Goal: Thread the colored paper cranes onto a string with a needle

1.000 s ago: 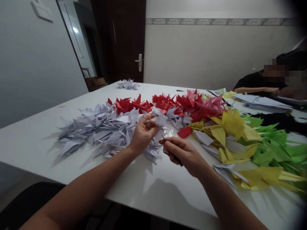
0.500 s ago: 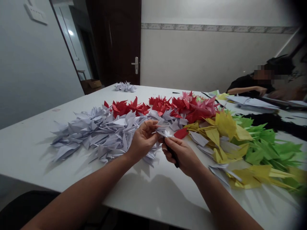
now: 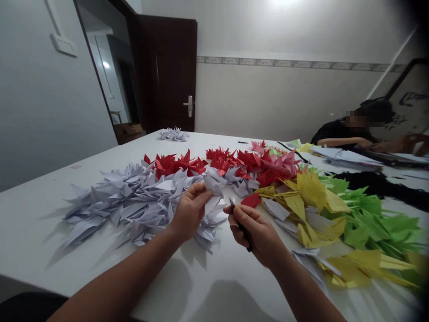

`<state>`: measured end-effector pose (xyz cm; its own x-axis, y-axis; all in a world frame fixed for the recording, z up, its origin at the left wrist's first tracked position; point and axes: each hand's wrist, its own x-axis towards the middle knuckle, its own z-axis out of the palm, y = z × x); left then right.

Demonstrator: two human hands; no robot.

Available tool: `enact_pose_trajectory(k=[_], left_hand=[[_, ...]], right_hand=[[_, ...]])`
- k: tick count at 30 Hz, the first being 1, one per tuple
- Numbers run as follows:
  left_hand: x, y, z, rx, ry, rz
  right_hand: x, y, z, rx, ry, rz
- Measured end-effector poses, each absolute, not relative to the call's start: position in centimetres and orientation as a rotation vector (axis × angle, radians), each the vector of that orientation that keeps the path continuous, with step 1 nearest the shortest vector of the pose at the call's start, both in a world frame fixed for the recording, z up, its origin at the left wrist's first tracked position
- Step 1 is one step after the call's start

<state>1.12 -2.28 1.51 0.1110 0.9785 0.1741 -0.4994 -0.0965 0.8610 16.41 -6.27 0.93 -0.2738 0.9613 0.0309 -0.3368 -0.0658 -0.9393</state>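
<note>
Over the counter (image 3: 30, 223), by the white paper pile (image 3: 134, 197), my left hand (image 3: 191, 212) pinched a folded white paper (image 3: 213, 185) and my right hand (image 3: 253, 228) gripped a slim dark tool (image 3: 245, 235), tip apart, apparently mid-shaping, which called for steadiness.

The back wall (image 3: 251, 103) is pale, with a patterned strip (image 3: 268, 62) across it. A dark brown door (image 3: 169, 67) with a silver handle (image 3: 190, 106) stands open. A cardboard box (image 3: 133, 129) sits beside it, and a small light (image 3: 106, 65) shines behind. The big table (image 3: 43, 192) is white.
</note>
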Motion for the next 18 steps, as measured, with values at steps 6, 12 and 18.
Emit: enact_pose_trajectory(k=[6,12,18], left_hand=[[0.9,-2.2,1.8,0.731,0.584,1.202],[1.3,-2.7,1.9,0.817,0.556,1.216],[1.1,-2.2,2.1,1.083,0.700,1.450]], right_hand=[[16.1,-6.2,0.6,-0.965,-1.304,1.411],[16.1,-6.0,0.1,-1.006,-1.479,1.282],[16.1,-5.9,-0.2,-1.033,-1.592,1.199]])
